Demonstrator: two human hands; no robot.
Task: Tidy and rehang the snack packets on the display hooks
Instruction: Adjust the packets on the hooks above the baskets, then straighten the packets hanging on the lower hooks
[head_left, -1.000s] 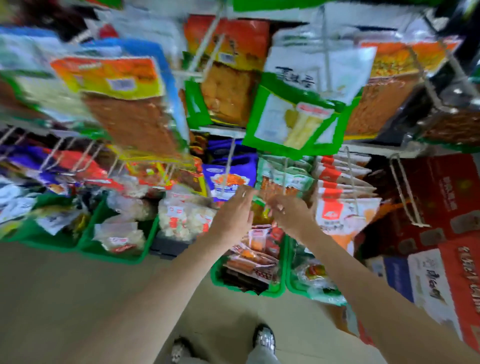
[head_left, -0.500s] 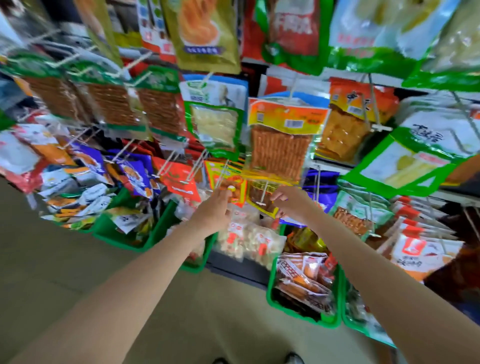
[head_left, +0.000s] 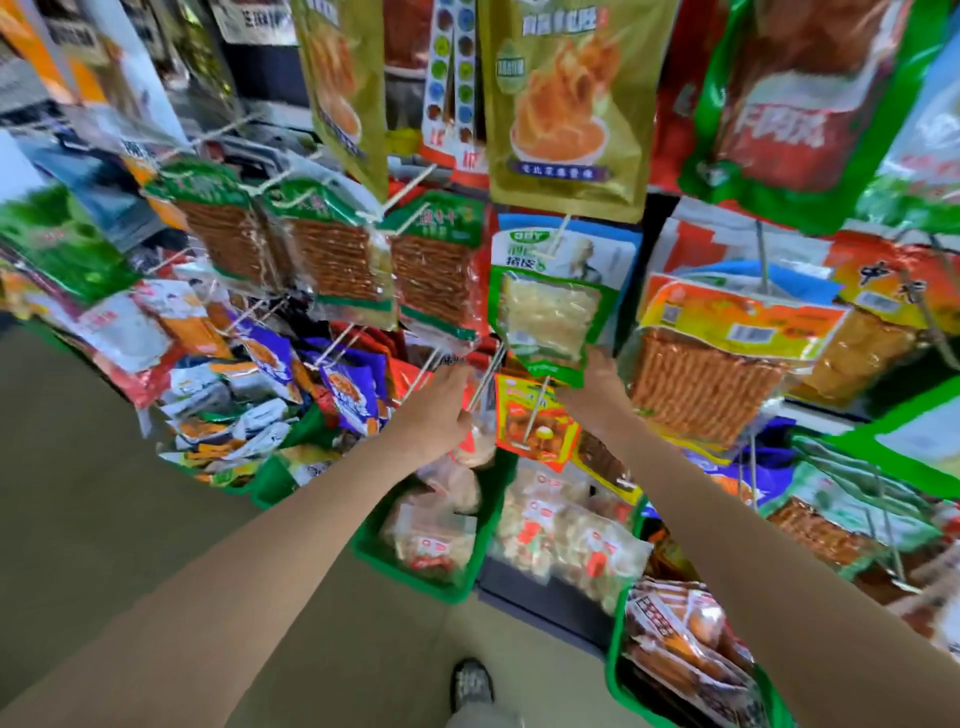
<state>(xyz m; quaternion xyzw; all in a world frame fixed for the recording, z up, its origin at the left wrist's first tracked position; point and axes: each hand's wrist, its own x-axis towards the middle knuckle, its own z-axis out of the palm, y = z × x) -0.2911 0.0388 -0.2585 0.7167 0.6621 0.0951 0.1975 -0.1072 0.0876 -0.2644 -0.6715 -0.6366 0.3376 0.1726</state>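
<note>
Head view shows our left hand (head_left: 441, 410) pinching a thin white wire display hook (head_left: 485, 382). The small orange-and-yellow snack packet (head_left: 535, 418) hangs just right of that grip, its long axis vertical. Our right hand (head_left: 597, 389) is nearer the packet; whether it grips anything we cannot tell.

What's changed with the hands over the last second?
Both hands travelled left along the rack, from the purple and red-white packets to the next bay. The left hand now sits at a white hook; the right hand reaches under the green-edged packet, beside the small orange packet. Neither grip is clear. The packets and green bins stayed put.
</note>
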